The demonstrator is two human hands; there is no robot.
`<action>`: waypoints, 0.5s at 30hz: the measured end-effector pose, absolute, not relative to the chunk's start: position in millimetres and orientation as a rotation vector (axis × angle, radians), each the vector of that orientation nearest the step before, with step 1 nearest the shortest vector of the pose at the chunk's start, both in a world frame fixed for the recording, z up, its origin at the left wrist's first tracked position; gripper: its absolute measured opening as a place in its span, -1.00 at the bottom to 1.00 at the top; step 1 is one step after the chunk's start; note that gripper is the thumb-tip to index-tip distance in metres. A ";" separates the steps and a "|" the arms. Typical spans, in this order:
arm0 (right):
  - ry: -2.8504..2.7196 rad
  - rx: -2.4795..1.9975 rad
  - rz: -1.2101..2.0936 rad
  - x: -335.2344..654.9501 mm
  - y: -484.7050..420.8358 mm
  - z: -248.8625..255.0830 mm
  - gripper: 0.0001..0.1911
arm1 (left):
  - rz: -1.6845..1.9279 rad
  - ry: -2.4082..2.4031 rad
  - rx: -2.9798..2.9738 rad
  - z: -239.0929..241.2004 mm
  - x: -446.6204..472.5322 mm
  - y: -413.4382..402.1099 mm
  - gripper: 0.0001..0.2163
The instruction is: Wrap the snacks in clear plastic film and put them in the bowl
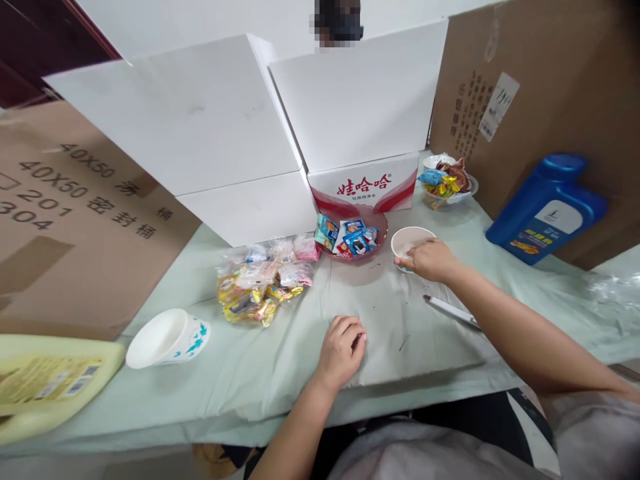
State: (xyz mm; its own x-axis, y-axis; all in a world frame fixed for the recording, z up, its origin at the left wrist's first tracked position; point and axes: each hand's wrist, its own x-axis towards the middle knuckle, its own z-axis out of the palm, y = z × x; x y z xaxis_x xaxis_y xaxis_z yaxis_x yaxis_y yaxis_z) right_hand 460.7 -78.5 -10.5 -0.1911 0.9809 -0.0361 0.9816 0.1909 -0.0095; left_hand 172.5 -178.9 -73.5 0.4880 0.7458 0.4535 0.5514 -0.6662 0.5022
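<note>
My right hand (427,260) grips the near rim of a small white paper cup (409,240) that stands on the pale green cloth. Just left of the cup sits a red glass bowl (373,247) with several wrapped snacks in it. My left hand (343,347) rests on the cloth near the front edge, fingers curled into a loose fist with nothing seen in it. A pile of wrapped candies (263,283) lies to the left of the red bowl.
A white paper bowl with a blue pattern (167,339) lies tipped at the left. A white pen (450,310) lies under my right forearm. A clear bowl of sweets (447,180), a blue bottle (547,207), a yellow jug (45,387) and cardboard boxes (350,113) surround the table.
</note>
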 end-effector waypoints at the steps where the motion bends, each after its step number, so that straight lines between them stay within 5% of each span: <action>1: 2.424 2.011 -0.016 460.1 -82.4 -9.7 -0.39 | 0.949 1.111 2.449 -73.8 172.8 -180.2 -0.87; 7: 2.957 2.214 0.317 472.0 -153.7 -8.4 -0.57 | 0.790 1.095 2.501 -58.7 152.5 -180.4 -0.80; 15: 2.876 2.224 0.129 495.9 -235.4 -83.0 -0.66 | 0.700 1.641 2.761 -16.8 91.1 -72.8 -0.48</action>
